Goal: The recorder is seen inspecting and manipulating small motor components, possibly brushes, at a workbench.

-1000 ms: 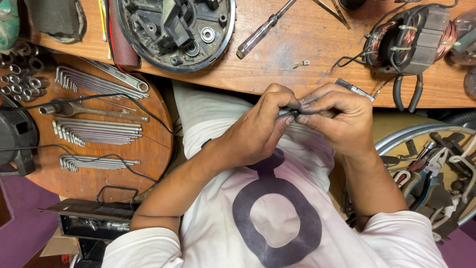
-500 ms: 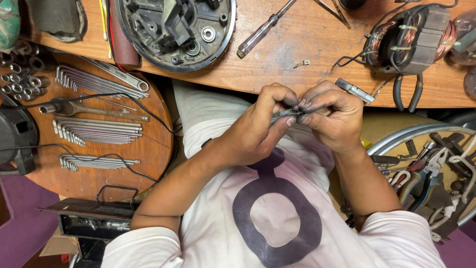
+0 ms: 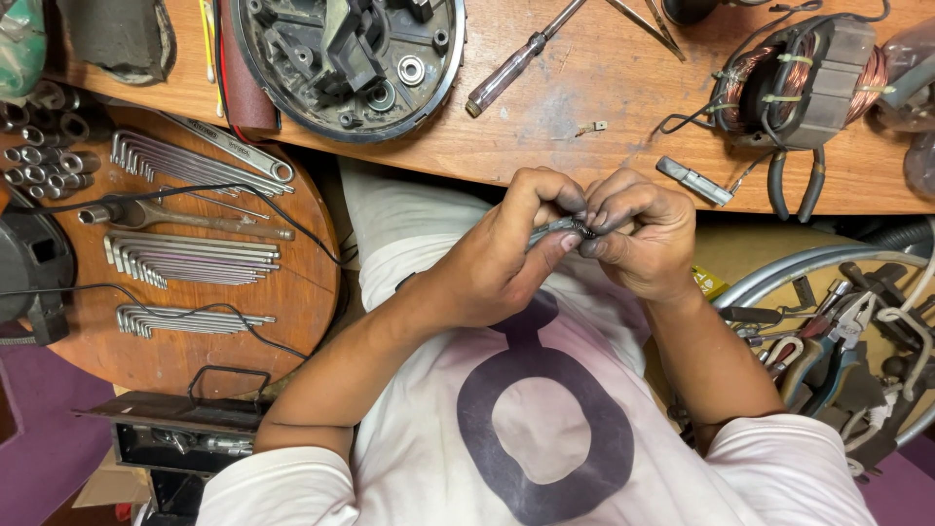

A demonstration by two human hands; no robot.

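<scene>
Both hands meet over my lap, just below the wooden bench edge (image 3: 545,175). My left hand (image 3: 506,263) grips a thin grey metal tool (image 3: 547,232) between thumb and fingers. My right hand (image 3: 638,244) pinches a small dark spring-like piece (image 3: 582,230) at the tool's tip. The fingertips of both hands touch around that piece, which is mostly hidden.
On the bench lie a round motor housing (image 3: 351,58), a screwdriver (image 3: 516,60), a copper-wound stator (image 3: 799,83), pliers (image 3: 794,185) and a small metal bit (image 3: 693,181). A round board at left carries hex keys (image 3: 185,258) and sockets (image 3: 39,161). Hand tools fill a tray at right (image 3: 838,331).
My right hand has shifted a little left and its fingers have curled tighter onto the tool's tip. My left hand stays closed on the tool.
</scene>
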